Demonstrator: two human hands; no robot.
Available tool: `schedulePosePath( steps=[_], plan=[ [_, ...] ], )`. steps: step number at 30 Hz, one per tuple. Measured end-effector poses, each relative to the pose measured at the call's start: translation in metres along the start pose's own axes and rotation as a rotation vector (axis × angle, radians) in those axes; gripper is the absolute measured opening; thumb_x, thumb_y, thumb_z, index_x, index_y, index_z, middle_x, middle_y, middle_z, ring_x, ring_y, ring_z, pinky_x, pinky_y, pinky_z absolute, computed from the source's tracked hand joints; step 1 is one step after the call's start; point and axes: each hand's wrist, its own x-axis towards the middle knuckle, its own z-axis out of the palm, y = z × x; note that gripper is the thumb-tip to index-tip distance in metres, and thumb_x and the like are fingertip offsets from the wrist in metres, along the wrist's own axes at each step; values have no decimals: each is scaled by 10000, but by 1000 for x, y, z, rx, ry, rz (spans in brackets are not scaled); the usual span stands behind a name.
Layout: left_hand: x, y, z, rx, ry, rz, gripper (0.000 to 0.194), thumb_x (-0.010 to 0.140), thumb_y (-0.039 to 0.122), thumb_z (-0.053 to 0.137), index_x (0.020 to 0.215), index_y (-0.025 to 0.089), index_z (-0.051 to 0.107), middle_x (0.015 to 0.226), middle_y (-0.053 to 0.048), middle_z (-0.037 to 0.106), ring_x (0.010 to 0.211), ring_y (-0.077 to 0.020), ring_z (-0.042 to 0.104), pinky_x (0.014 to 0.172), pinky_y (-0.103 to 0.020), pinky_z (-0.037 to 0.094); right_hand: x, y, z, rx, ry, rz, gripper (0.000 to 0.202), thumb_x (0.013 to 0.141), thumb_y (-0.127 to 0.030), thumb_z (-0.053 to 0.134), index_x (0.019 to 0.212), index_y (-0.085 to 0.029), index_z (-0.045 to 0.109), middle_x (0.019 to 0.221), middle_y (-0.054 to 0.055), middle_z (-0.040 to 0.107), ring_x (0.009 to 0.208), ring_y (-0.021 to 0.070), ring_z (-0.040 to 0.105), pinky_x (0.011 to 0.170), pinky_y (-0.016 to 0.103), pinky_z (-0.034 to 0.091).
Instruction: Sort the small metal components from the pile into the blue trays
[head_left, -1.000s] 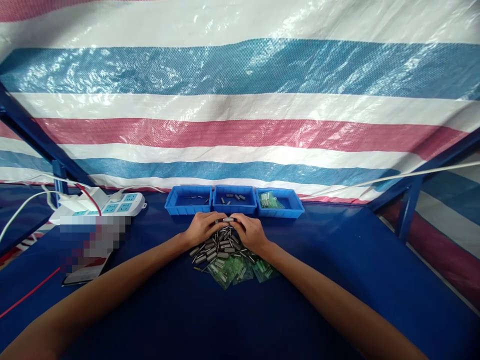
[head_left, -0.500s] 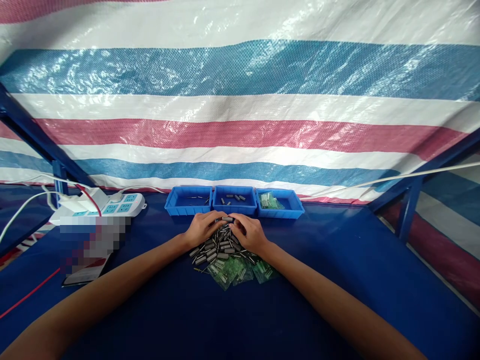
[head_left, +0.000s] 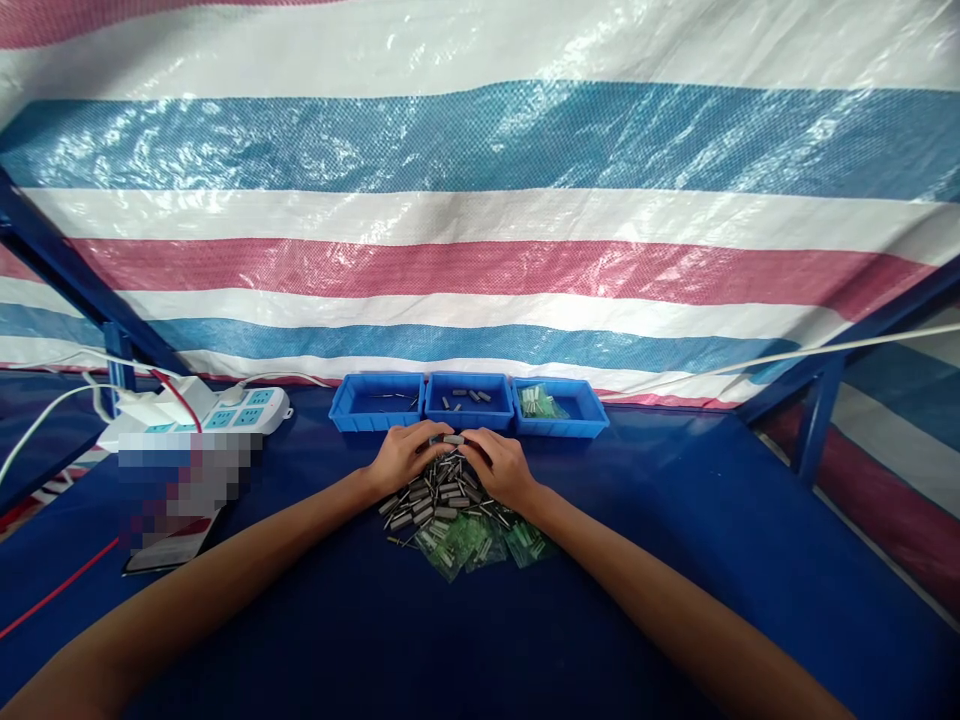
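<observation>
Between the fingertips of my left hand (head_left: 405, 457) and my right hand (head_left: 499, 464) is a small grey cylinder (head_left: 453, 439), gripped from both ends. Under and in front of my hands lies a pile of grey cylinders and thin metal pins (head_left: 439, 499). Several green-tinted clear bags with small parts (head_left: 450, 543) rest at the pile's near edge. Behind my hands stand three blue bins: the left one (head_left: 377, 420) holds a few thin pins, the middle one (head_left: 470, 413) several grey cylinders, the right one (head_left: 574, 428) a green bag.
A white power strip (head_left: 274, 410) with plugs and cables stands at the left on the blue table (head_left: 480, 650). Nearer lies a flat dark-edged object (head_left: 169, 550), partly blurred out. A red cable (head_left: 60, 590) crosses the left side. Striped sheeting (head_left: 480, 270) hangs behind.
The grey cylinder between my fingertips has shifted and turned very slightly, showing more plainly now. My hands have barely moved.
</observation>
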Motion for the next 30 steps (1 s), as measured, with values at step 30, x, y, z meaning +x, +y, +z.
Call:
schedulePosePath(
  steps=[30],
  plan=[
    [-1,-3,1,-36,-28,-1,221,885,315,563,1041,166,611,933,-66,699,831,-143,671,713,-217,524,-1,1,0,38,0,51,173,933,-257,455,1032,-172,569,752,42,621,599,133,563,571,239,430]
  ],
)
